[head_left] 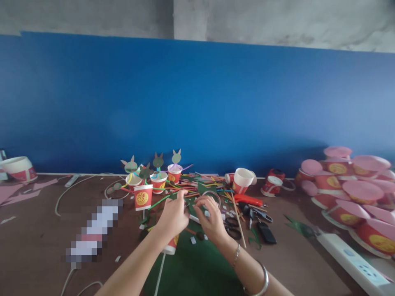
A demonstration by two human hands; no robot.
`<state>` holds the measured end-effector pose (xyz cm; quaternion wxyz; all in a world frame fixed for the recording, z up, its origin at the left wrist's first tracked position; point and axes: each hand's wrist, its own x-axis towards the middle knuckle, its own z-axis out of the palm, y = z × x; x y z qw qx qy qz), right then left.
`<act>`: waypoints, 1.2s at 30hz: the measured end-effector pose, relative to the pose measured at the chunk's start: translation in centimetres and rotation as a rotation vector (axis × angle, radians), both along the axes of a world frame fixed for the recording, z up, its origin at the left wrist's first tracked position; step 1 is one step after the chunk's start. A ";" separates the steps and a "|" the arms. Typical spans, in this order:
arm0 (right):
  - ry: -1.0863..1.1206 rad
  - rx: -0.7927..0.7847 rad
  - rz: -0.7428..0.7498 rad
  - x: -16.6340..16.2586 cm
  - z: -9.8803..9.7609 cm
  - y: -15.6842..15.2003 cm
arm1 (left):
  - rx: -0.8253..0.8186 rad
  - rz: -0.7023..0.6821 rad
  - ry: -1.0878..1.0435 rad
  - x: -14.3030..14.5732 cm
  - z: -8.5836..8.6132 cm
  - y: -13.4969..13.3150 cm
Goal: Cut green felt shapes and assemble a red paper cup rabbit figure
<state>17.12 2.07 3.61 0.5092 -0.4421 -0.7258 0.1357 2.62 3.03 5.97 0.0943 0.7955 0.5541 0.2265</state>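
My left hand (173, 216) is closed, its fingers bent in a pinch over the middle of the table; whatever it grips is too small or hidden to make out. Close beside it, my right hand (212, 218) has its fingers curled towards the thumb, and its contents are also unclear. A slim white piece (194, 218) shows between the two hands. Partly hidden under my left forearm is a red and white paper cup (170, 246) with a white stick (160, 273) below it. Dark green paper (194, 269) lies beneath my hands.
Paper cups with green animal heads (158, 162) stand at the back. Coloured strips (200, 179), black scissors (233, 230) and an orange tool (248, 200) lie near my hands. Pink-topped cups (348, 185) are stacked right, behind a power strip (352, 259). A blue panel (197, 102) borders the table.
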 end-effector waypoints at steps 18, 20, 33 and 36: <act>0.112 -0.104 0.064 -0.4 -0.2 -0.1 | -0.030 -0.023 0.068 1.0 -0.1 -0.9; 0.122 -0.103 0.051 -0.4 -0.3 0.0 | -0.031 -0.017 0.066 1.0 -0.2 -0.9; 0.165 -0.139 0.048 -0.3 -0.3 0.0 | -0.019 -0.022 0.020 1.1 -0.4 -1.0; 0.180 -0.151 0.104 -0.2 -0.2 -0.1 | -0.017 -0.044 0.017 1.1 -0.3 -1.1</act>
